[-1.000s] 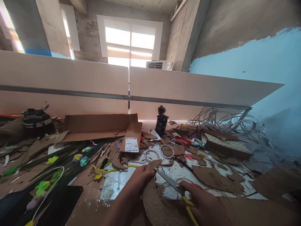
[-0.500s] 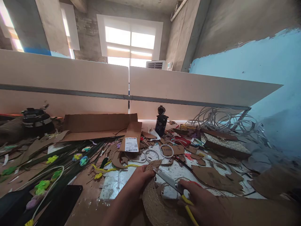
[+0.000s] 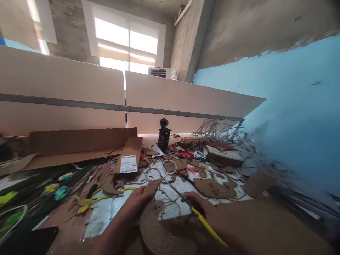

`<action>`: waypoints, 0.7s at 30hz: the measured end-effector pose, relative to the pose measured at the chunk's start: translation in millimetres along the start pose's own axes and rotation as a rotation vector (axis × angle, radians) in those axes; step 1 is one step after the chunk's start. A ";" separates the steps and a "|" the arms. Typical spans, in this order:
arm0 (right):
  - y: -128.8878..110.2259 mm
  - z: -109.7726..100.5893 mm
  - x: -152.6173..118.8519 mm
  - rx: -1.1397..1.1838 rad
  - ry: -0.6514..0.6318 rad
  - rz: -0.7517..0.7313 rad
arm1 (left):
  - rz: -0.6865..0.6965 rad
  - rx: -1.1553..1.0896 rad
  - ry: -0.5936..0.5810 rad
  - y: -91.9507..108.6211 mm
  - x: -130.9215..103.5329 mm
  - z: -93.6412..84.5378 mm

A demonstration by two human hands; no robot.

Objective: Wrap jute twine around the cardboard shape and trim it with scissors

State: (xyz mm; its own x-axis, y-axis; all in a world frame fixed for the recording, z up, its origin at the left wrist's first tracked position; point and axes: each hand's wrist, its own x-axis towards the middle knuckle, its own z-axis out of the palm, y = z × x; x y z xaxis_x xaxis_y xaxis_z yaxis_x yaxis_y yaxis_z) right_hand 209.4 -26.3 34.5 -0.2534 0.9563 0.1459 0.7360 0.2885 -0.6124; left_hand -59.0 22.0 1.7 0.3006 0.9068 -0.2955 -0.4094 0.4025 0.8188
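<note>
My left hand (image 3: 136, 200) grips the upper end of a curved, flat piece wrapped in brown twine (image 3: 154, 228), which bends down toward me. In my right hand (image 3: 203, 205) is a pair of scissors (image 3: 174, 188) with yellow handles, blades pointing up and left. The blades look closed together, seen nearly edge-on. Their tip lies just right of the piece's top end; I cannot tell whether it touches. Thin loose strands of twine (image 3: 171, 203) hang between piece and scissors. Beyond them lie two white rings (image 3: 169, 167) on the table.
A black bottle (image 3: 164, 140) with its lid up stands at the back. Cardboard scraps (image 3: 215, 187) litter the right side, near coiled clear tubing (image 3: 220, 130). An opened cardboard box (image 3: 79, 141) lies back left, with pompom-like flowers (image 3: 61, 191) in front. A dark flat device (image 3: 44, 237) sits front left.
The view has turned right, so the tabletop things appear further left. The scissors have rotated from showing the blade's flat side to nearly edge-on. Both hands keep their hold.
</note>
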 end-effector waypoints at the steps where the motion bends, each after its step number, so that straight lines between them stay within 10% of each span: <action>1: 3.1 -7.0 2.7 0.001 -0.005 0.036 | -0.008 -0.008 -0.002 0.5 0.8 -1.2; 14: 127.3 -79.9 26.5 -0.614 0.158 0.363 | -0.021 0.007 -0.033 5.2 -15.3 8.1; 21: 66.5 -66.7 42.0 -0.362 0.107 0.010 | -0.005 0.031 -0.039 8.2 -21.2 11.6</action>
State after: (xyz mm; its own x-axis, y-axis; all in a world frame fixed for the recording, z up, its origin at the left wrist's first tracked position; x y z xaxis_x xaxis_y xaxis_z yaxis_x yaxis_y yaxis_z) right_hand 289.6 36.3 51.7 -0.1926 0.9532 0.2332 0.9170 0.2594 -0.3029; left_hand -58.8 4.7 20.4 0.3358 0.8992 -0.2805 -0.3815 0.4022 0.8323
